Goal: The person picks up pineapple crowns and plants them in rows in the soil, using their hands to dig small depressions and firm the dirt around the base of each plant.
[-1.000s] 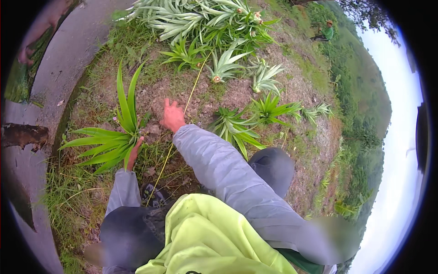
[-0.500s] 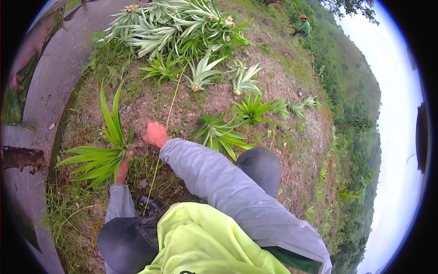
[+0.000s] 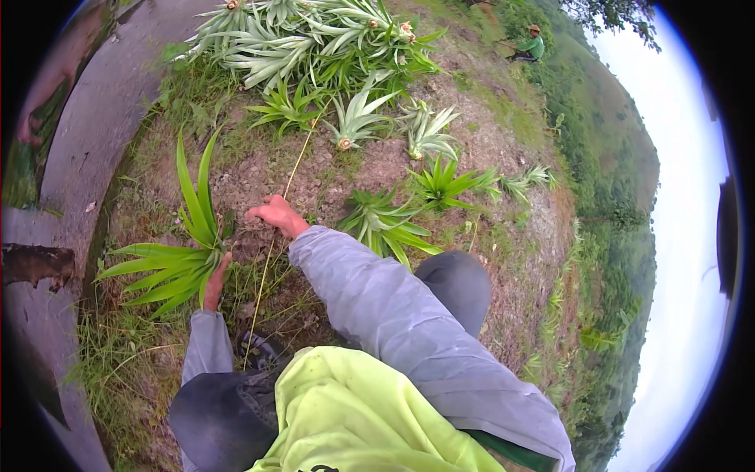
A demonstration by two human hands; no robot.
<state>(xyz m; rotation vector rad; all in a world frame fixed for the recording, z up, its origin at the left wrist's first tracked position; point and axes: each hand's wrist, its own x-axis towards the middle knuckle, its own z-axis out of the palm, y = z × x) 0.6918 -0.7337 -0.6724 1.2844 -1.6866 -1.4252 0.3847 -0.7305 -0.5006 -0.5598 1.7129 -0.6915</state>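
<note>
A pineapple sucker (image 3: 177,259) with long green leaves stands in the soil at the left, some of its leaves leaning outward. My left hand (image 3: 216,283) is closed around its base, the fingertips partly hidden behind the leaves. Just right of the plant, my right hand (image 3: 279,215) is low over the loose soil, beside a yellowish string (image 3: 297,165) that runs along the ground. Its fingers are curled downward, and whatever they may hold is hidden. Beyond my right forearm a planted pineapple sucker (image 3: 377,220) stands in the soil.
A heap of pineapple suckers (image 3: 307,39) lies at the far side, with loose ones (image 3: 358,119) nearer. More plants (image 3: 444,185) stretch away to the right. A paved strip (image 3: 98,134) borders the left, beside grass (image 3: 118,362). Another person (image 3: 529,45) crouches far off. My knees flank the work spot.
My right hand has shifted slightly up and to the right, away from the plant's base. My left hand keeps its place on the sucker. The view has shifted a little.
</note>
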